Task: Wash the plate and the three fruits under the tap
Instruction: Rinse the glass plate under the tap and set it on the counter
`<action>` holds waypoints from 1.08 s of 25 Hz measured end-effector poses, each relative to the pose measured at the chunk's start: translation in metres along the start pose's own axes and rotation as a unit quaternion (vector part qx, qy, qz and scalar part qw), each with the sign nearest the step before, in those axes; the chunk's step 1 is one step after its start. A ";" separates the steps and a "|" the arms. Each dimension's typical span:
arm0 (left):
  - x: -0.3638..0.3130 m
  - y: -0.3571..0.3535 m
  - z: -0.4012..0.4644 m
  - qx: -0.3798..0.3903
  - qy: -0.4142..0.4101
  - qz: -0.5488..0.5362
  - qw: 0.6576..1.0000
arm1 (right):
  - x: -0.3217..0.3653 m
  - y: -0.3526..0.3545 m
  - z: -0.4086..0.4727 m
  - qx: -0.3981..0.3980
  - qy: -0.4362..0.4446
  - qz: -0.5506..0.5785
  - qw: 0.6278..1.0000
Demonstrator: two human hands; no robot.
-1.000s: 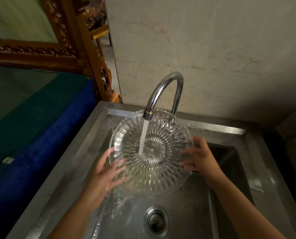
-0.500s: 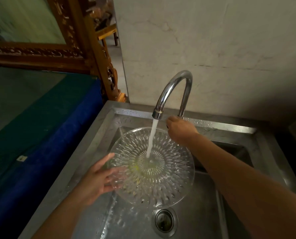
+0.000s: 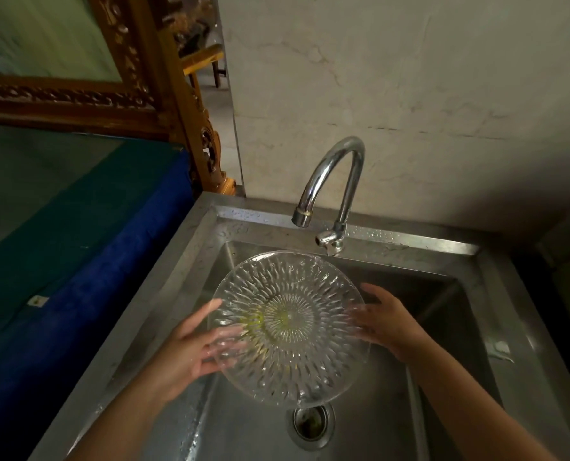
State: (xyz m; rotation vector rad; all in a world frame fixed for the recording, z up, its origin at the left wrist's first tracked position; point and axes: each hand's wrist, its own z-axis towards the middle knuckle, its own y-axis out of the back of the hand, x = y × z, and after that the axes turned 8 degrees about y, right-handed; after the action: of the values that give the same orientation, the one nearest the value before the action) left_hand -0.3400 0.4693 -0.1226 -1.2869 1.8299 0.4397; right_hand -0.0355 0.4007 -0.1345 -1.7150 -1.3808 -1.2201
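1. Clearly the plate [image 3: 290,327] is cut glass, stiff and see-through, with ribbed facets across its whole face. I judge it fairly heavy for its size, brittle, and slippery now that drops sit on it.
2. It is held over the steel sink [image 3: 370,437], below and in front of the tap [image 3: 335,181], tilted so its near edge hangs low, just above the drain [image 3: 313,422]. No water runs from the spout.
3. The left hand [image 3: 194,347] holds the left rim, thumb on top and fingers [image 3: 225,341] spread under the glass, showing through it.
4. The right hand [image 3: 388,322] supports the right rim with fingers fanned apart, their tips beneath the edge.
5. Best hold, I judge: two opposite rims, thumbs over, fingers below, as the ribbing gives some purchase. A one-handed pinch on wet glass risks a slip.
6. A yellowish smear sits near the plate's middle, so the wash may not be finished.
7. Hazards: the sink's hard walls and the tap's valve just behind the far rim could chip the glass if it swings.
8. Left of the sink stands a bench under blue and green cloth [image 3: 87,261], with a carved wooden frame [image 3: 164,104] behind. No fruit is in view.
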 end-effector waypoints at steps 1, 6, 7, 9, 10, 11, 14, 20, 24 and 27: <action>0.001 -0.001 0.000 0.012 -0.009 0.004 1.000 | -0.006 0.005 -0.005 -0.004 0.008 0.006 1.000; 0.000 -0.013 -0.003 0.025 -0.082 0.040 0.996 | -0.017 0.024 -0.025 -0.049 0.119 0.140 0.982; 0.002 -0.017 -0.003 0.003 -0.098 0.059 0.993 | -0.018 0.027 -0.031 -0.059 0.139 0.142 0.978; 0.007 -0.028 -0.004 -0.038 -0.137 0.105 0.984 | -0.020 0.032 -0.042 -0.076 0.164 0.151 0.972; 0.010 -0.035 -0.003 -0.053 -0.152 0.124 0.979 | -0.020 0.035 -0.048 -0.083 0.175 0.158 0.968; 0.011 -0.041 -0.003 -0.062 -0.164 0.133 0.975 | -0.020 0.038 -0.053 -0.088 0.183 0.167 0.965; 0.009 -0.059 -0.004 -0.066 -0.195 0.132 0.970 | -0.022 0.051 -0.066 -0.106 0.195 0.197 0.955; -0.002 -0.082 -0.014 -0.045 -0.257 0.161 0.952 | -0.015 0.073 -0.101 -0.128 0.218 0.245 0.936; -0.016 -0.100 -0.033 -0.020 -0.261 0.176 0.949 | -0.004 0.078 -0.137 -0.168 0.207 0.250 0.931; -0.034 -0.121 -0.057 0.033 -0.240 0.212 0.947 | 0.014 0.089 -0.183 -0.213 0.177 0.191 0.942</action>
State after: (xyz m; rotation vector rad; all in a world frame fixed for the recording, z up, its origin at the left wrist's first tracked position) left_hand -0.2520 0.4008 -0.0406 -0.6511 1.6671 0.8358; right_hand -0.0008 0.2214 -0.0439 -1.8143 -0.5633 -1.5733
